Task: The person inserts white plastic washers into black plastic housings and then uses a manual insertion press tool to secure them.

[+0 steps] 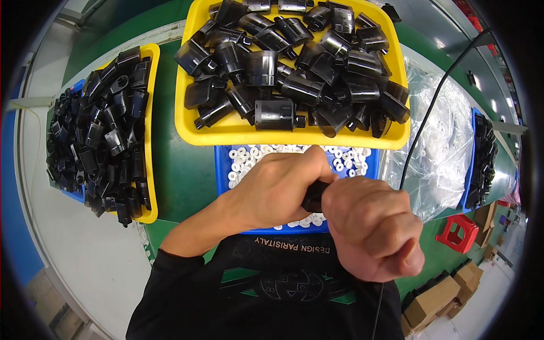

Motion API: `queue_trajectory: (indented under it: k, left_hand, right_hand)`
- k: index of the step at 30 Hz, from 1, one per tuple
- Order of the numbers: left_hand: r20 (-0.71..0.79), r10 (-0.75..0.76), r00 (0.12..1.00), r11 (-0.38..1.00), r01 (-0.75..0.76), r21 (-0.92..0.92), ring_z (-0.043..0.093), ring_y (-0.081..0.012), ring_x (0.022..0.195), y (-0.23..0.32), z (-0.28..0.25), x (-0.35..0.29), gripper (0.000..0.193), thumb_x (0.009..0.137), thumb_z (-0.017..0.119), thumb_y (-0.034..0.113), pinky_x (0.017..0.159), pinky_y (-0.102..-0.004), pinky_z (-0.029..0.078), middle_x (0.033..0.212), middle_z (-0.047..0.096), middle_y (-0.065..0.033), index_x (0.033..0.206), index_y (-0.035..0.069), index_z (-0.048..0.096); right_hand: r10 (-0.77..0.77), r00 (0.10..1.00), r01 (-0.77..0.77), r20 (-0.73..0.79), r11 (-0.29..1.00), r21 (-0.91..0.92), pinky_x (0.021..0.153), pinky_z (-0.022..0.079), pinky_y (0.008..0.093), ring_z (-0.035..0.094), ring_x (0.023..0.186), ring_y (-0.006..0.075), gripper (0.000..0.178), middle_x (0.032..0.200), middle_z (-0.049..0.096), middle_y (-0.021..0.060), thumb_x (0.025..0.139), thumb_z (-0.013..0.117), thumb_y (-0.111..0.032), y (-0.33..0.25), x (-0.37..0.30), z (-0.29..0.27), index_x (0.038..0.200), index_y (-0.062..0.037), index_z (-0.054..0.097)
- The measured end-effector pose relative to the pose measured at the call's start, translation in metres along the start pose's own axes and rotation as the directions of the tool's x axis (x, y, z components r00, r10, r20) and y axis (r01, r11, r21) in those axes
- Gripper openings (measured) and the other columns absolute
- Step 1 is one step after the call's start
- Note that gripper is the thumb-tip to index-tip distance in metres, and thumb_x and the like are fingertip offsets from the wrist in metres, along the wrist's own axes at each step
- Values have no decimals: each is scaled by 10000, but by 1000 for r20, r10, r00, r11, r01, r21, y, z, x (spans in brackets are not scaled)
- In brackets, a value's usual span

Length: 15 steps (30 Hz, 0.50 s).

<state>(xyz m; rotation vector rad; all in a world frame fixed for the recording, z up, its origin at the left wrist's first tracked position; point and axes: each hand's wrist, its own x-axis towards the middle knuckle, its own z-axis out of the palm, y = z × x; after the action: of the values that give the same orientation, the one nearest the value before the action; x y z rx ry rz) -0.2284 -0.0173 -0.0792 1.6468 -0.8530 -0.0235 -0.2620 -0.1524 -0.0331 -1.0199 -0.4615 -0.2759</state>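
Note:
Close in front of my chest, my left hand is closed round a black plastic part, of which only a short stretch shows between my hands. Right beside it, my right hand is clenched in a fist against that part's near end; what its fingers hold is hidden. Below both hands lies a blue tray of small white rings. Just beyond them, a yellow tray is heaped with black cylindrical plastic housings.
Another yellow tray, heaped with black parts, stands at the left. To the right lie a clear plastic bag with white pieces and a blue tray of black parts. A black cord hangs beside my right hand. Lower right are a red stool and cardboard boxes.

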Motion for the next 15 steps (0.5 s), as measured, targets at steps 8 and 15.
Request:
queue_trajectory:
  k: [8, 15]
  left_hand:
    - [57, 58, 997, 960, -71, 269, 612, -265, 557, 11, -3, 1, 320, 640, 784, 23, 486, -348, 474, 666, 574, -98, 814, 16, 515]
    - [-116, -128, 985, 979, 107, -173, 631, -135, 580, 12, 3, 1, 319, 716, 813, -34, 517, -225, 473, 685, 619, -61, 849, 39, 532]
  right_hand:
    - [114, 985, -111, -133, 993, 29, 423, 234, 329, 274, 402, 150, 487, 505, 358, 6, 994, 341, -394, -1, 5, -4, 596, -113, 351]
    - [-32, 997, 38, -65, 994, 100, 369, 372, 298, 418, 415, 131, 262, 553, 441, 28, 1018, 376, -252, -28, 23, -4, 1131, -43, 485]
